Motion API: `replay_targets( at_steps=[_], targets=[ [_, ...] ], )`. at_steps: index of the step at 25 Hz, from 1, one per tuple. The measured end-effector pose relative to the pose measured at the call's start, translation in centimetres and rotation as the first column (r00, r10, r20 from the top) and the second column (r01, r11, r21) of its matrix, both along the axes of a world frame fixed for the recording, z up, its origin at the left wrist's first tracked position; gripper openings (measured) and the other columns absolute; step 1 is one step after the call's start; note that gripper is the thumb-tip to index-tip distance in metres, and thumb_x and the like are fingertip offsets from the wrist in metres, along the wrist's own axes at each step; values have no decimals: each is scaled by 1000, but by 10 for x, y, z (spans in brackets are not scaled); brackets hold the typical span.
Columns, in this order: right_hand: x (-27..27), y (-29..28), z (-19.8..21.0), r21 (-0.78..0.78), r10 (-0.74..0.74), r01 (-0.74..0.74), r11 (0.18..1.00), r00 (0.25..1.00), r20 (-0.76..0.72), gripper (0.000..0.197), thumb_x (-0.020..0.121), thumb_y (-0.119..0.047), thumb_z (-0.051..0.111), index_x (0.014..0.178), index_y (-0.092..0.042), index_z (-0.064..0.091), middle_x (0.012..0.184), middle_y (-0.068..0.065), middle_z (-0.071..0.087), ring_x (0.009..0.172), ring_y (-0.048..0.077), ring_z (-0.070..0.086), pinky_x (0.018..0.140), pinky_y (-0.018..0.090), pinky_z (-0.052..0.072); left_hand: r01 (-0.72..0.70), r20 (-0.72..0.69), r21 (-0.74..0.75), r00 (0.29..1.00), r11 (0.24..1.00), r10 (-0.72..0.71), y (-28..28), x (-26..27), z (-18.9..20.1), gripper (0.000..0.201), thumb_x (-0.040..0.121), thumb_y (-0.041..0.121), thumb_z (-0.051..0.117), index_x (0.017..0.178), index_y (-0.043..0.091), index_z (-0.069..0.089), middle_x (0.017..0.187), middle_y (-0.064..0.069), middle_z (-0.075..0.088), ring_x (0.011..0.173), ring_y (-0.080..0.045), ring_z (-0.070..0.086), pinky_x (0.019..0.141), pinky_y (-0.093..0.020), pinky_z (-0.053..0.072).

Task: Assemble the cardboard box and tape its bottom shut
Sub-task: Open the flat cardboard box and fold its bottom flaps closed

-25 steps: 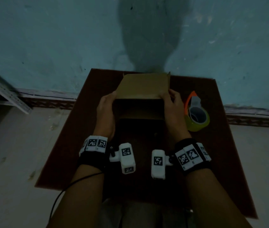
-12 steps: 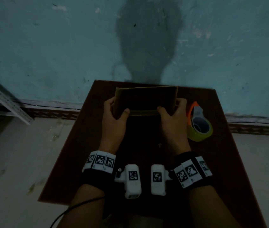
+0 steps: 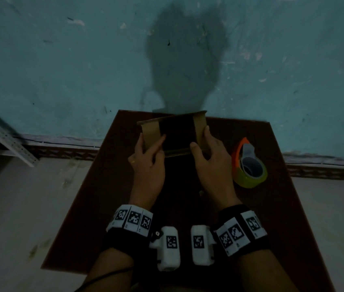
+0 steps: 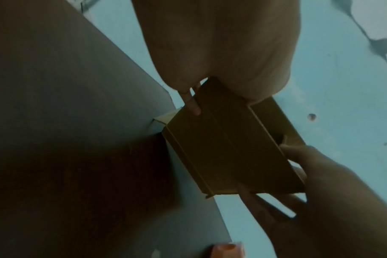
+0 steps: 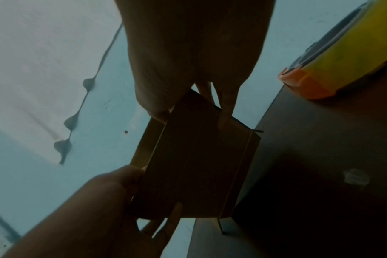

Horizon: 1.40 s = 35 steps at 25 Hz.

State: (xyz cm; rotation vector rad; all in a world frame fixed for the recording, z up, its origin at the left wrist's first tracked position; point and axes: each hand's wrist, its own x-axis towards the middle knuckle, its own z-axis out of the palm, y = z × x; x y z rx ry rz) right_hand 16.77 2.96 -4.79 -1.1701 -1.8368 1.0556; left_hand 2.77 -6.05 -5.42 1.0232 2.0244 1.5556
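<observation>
A small brown cardboard box (image 3: 200, 127) is held above the far half of the dark red table (image 3: 103, 186), its open side toward me, with two short flaps folded inward over a dark interior. My left hand (image 3: 146, 152) grips its left end, thumb laid across the left flap. My right hand (image 3: 207, 150) grips the right end, thumb at the near edge. The left wrist view shows the box (image 4: 227, 148) held at both ends between fingers and thumb. In the right wrist view the box (image 5: 194, 165) is dim. A yellow tape roll in an orange dispenser (image 3: 249, 165) lies right of my right hand.
The teal wall (image 3: 61, 60) stands right behind the table's far edge. A grey metal rack (image 3: 4, 138) leans at the left above the pale floor (image 3: 19, 207). A small scrap (image 3: 201, 193) lies on the table near my right wrist.
The box has been turned from its flat panel facing up to its open side toward me. My thumbs have come in over the side flaps, which now fold inward.
</observation>
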Motion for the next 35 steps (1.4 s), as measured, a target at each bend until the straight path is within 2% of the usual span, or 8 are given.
replay_targets(
  at_steps=[2,5,11,13,15,21,28,35],
  targets=[
    [4,-1,4,47,-10,9,999,1000,27,66,105,-46,60,165,-30,36,156,5,51,134,10,50,112,33,45,-14,-34,41,999,999,15,-2,1,4,38,111,15,52,144,31,62,164,4,35,141,5,29,93,13,19],
    [10,-1,7,92,-30,24,995,997,66,62,103,-55,57,162,-38,42,145,3,57,129,14,56,108,36,49,-47,39,95,998,994,44,-4,-1,12,33,107,26,61,139,31,53,131,8,50,105,24,41,84,-6,42],
    [24,4,10,115,-8,-3,993,995,97,58,94,-74,50,133,-36,71,117,-5,61,104,9,61,87,28,48,-145,-65,75,987,987,150,-1,-7,21,24,96,48,71,119,42,70,134,12,50,128,-13,43,91,7,29],
    [26,6,10,107,-1,-9,994,995,96,57,92,-75,53,127,-35,72,113,-6,60,99,7,60,85,30,50,-121,-27,73,992,990,124,0,-6,20,30,93,59,69,120,45,70,129,12,44,127,-15,45,95,-3,38],
    [26,8,9,112,-20,9,994,996,92,52,93,-70,60,127,-32,68,116,-5,59,98,7,59,83,31,50,-119,18,96,993,988,118,1,-5,18,39,92,63,67,125,44,66,127,9,42,123,-17,52,92,-19,50],
    [22,13,1,111,-102,89,990,988,118,74,97,-60,66,160,-40,35,142,3,56,114,11,54,99,42,53,-126,34,17,992,992,125,4,-3,10,71,100,45,70,158,49,31,130,2,41,106,-4,52,79,-17,44],
    [21,16,0,129,-51,21,991,971,235,74,104,-62,51,165,-56,10,120,0,45,103,20,55,84,39,47,-198,29,52,980,979,197,13,-4,4,29,99,41,71,118,24,59,126,0,45,106,-7,55,69,8,38],
    [18,13,-13,1,92,-101,995,912,400,56,108,-57,44,161,-38,42,141,12,49,116,26,59,94,38,49,-159,33,-96,986,983,163,15,-14,-21,13,106,39,60,115,33,52,137,-4,48,128,-26,45,102,-43,47]
  ],
)
